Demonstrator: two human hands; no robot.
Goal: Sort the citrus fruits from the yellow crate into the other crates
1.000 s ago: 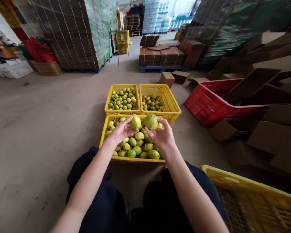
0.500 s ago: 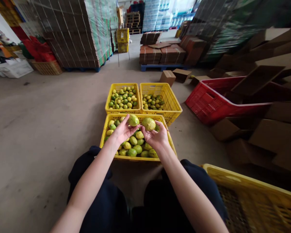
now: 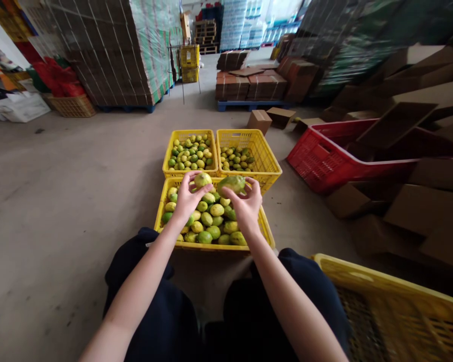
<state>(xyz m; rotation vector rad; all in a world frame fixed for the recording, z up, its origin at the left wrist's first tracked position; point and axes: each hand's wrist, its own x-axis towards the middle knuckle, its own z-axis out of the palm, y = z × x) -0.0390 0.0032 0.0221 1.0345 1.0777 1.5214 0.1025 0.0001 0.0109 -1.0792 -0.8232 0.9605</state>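
My left hand [image 3: 186, 198] grips a yellow-green round fruit [image 3: 203, 179] by the fingertips. My right hand [image 3: 246, 203] holds a greener fruit [image 3: 231, 184] beside it. Both hands hover over the far edge of the near yellow crate [image 3: 162, 207], which is heaped with several green and yellow fruits. Two more yellow crates stand just beyond it: the far left crate [image 3: 191, 133] is well filled with fruit, and the far right crate [image 3: 264, 156] holds a thinner layer. My knees in dark trousers frame the near crate.
A yellow crate [image 3: 392, 301] sits at my lower right. A red crate [image 3: 324, 156] and flattened cardboard boxes [image 3: 419, 201] lie to the right. Wrapped pallet stacks [image 3: 109, 50] and cardboard piles on a blue pallet [image 3: 249, 85] stand behind on the concrete floor.
Both hands have moved a little forward with their fruits, toward the two far crates. The fruits have turned in my fingers.
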